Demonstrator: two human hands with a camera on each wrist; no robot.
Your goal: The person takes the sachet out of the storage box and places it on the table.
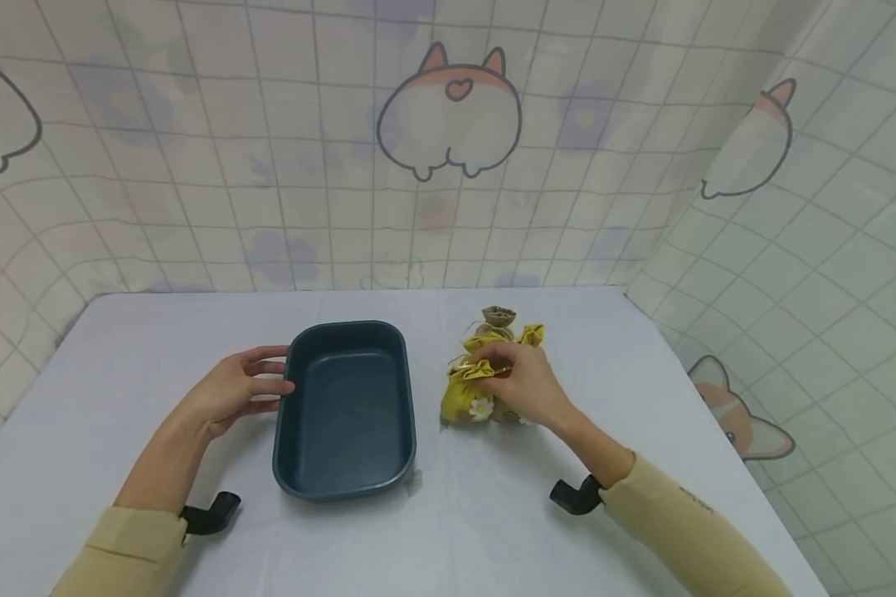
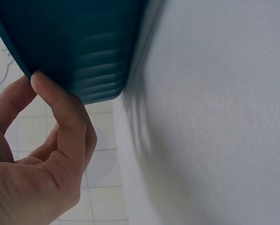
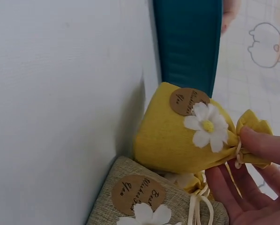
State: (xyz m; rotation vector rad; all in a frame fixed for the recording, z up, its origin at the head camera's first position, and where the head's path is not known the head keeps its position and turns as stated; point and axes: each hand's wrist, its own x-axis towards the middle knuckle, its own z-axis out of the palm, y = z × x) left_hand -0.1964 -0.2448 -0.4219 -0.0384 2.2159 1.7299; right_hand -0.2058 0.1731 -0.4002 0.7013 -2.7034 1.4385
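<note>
A dark teal rectangular plastic bin [image 1: 343,489] stands on the table, left of the middle. My left hand [image 1: 242,385] pinches its left rim, the thumb reaching over the edge; the left wrist view shows fingers against the outer wall [image 2: 95,61]. To the right of the bin, my right hand [image 1: 526,385] pinches the gathered neck of a yellow drawstring pouch [image 1: 459,402]. In the right wrist view this yellow pouch [image 3: 168,136] bears a white flower and a round brown tag. Beside it sits a brown burlap pouch [image 3: 135,173] with a similar tag and flower.
More yellow and burlap pouches cluster behind, partly hidden by the right hand; one burlap top [image 1: 499,316] sticks up at the back. A white cloth covers the table [image 1: 493,531]. Patterned curtain [image 1: 448,199] hangs behind and along the right side.
</note>
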